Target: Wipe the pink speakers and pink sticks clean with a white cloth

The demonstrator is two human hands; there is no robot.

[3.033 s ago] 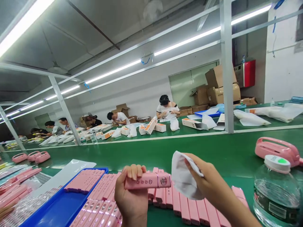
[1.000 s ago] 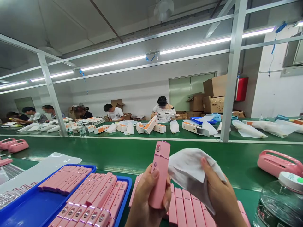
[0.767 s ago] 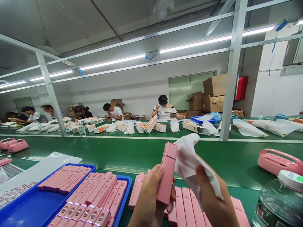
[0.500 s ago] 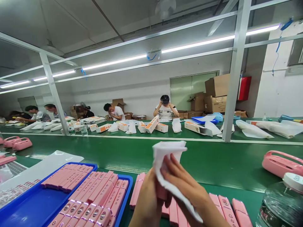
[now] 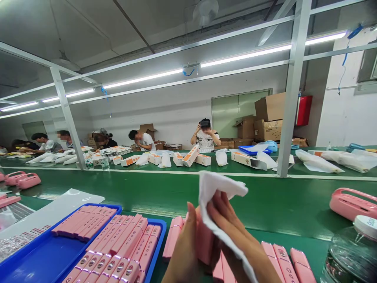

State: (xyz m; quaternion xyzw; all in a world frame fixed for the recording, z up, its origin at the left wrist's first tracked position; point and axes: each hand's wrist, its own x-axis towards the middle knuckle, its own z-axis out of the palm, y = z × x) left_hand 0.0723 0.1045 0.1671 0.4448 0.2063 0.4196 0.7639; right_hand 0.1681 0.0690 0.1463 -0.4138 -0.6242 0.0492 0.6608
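Observation:
My left hand [image 5: 187, 243] is closed around a pink casing [image 5: 204, 237], held up over the bench; its lower part is hidden by my hands. My right hand [image 5: 235, 232] grips a folded white cloth [image 5: 216, 186] and presses it against the casing's right side. The cloth's top corner sticks out above the fingers and its tail hangs along the palm. Below lie more pink bar-shaped pieces [image 5: 172, 237], partly covered by my hands. Several others [image 5: 281, 255] rest to the right.
Blue trays [image 5: 38, 257] with rows of pink pieces [image 5: 126, 236] stand at left. A clear bottle [image 5: 347, 251] and a pink handled shell [image 5: 350, 202] are at right. Across the green belt [image 5: 141, 188], orange-white boxes [image 5: 191, 155] lie before several seated people [image 5: 204, 137].
The cloth and my right hand have shifted slightly right, and the cloth's top has folded over. My left thumb now stands upright, and more of the pink casing shows.

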